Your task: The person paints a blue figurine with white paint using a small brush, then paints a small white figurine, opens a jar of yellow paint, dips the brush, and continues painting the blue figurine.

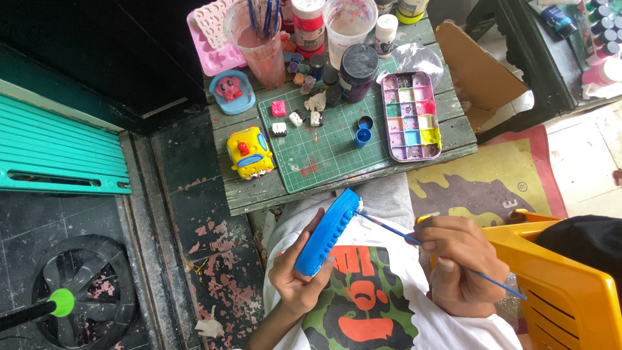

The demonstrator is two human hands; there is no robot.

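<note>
Seen from above, a person sits at a small weathered wooden table (pixel 453 133) and paints a small figure held over the lap. A green cutting mat (pixel 324 146) covers the middle of the table. On it and around it stand jars of paint, a cup of cloudy water with brushes (pixel 259 39), a pink mould tray (pixel 214 35) and a paint palette (pixel 412 116) with many coloured wells. A yellow toy-like figure (pixel 249 152) stands at the table's left front, well apart from several tiny painted pieces further back on the mat.

The left hand (pixel 295 282) is closed around a blue figure (pixel 327 230), gripping it from below and tilting it edge-up just in front of the table. The right hand (pixel 463 266) pinches a thin blue brush (pixel 447 256), fingers curled tight around the handle. The brush tip touches the upper edge of the blue figure.

The painting seems to be mid-stroke, with fine detail going onto the rim. The next move likely calls for a steady wrist and a light touch, since the tip rests on a narrow edge, and perhaps a fresh load of colour from the palette.
</note>
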